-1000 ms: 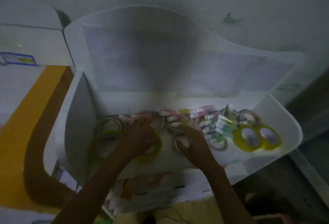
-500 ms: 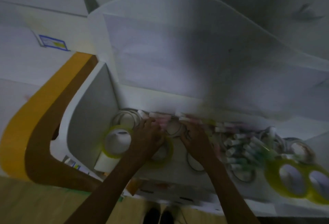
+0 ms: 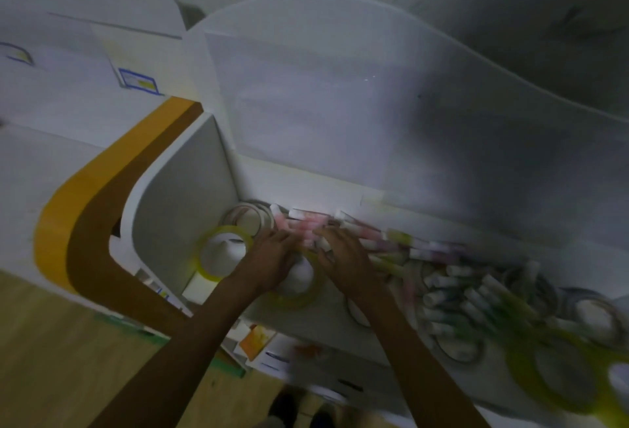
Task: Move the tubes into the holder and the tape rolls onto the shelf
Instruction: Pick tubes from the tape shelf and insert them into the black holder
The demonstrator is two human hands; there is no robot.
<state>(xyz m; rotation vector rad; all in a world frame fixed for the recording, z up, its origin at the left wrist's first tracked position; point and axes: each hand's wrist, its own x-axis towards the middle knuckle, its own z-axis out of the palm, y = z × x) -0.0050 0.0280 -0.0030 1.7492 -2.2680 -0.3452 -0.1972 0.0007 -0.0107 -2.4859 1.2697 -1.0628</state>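
So the biggest thing here is the white shelf unit with the curved frosted back panel, and everything sits on its ledge. On the far right are two large yellow-rimmed tape rolls, pretty blurry. Two more yellow tape rolls are over on the left: one by the side wall, one right under my hands. I can make out a few thin pale rolls in the back corner too, can't count those for sure.

The small capped tubes, pink and greenish, lie in a loose heap along the ledge, way too many and too smeared to count.

My left hand rests palm-down over the middle roll, fingers reaching into the pink tubes. My right hand is just beside it, fingers curled on the same bunch. Honestly can't tell if either is actually gripping one.

Below is a wooden floor.
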